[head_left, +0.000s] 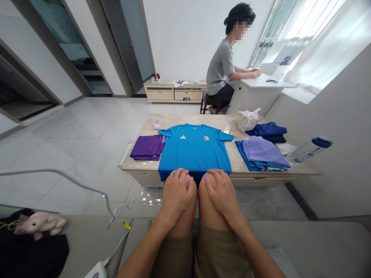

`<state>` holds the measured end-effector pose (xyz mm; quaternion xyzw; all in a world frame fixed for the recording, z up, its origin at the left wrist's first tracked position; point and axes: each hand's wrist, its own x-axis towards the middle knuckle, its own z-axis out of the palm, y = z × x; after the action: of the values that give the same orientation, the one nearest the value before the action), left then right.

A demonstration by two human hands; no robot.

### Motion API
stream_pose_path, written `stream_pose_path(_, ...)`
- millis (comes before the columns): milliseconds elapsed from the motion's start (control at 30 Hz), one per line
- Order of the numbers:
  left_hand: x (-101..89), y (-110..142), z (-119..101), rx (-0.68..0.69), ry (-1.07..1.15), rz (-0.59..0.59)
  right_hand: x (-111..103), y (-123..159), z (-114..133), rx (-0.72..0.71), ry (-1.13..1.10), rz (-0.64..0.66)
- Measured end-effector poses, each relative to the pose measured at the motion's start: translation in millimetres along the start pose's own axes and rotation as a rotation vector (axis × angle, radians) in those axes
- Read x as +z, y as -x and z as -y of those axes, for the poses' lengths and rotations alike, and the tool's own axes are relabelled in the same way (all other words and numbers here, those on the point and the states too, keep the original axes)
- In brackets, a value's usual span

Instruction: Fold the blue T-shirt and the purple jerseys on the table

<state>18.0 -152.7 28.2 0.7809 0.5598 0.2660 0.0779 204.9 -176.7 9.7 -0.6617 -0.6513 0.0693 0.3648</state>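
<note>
- Left hand (176,191) and right hand (222,189) rest apart on the knees (204,195), fingers loosely extended, gripping nothing.
- Blue shirt (195,148) lies flat on the table (174,119), directly ahead of both hands; neither is clearly nearer.
- Its collar-to-hem axis points away from the wearer, collar far, hem overhanging the near edge.
- Purple stack (146,147) sits at its left; lilac-topped stack (263,150) and bottle (307,152) stand right.
- Surroundings: pale tiled floor (84,131); another person (222,63) sits beyond the table.
</note>
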Motion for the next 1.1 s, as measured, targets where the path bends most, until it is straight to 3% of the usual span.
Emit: stream_pose_path(1100,0.9,2.9,8.1,-0.040,0.039,-0.022,-2.4,1.0,-3.1,0.010,-0.020,0.000)
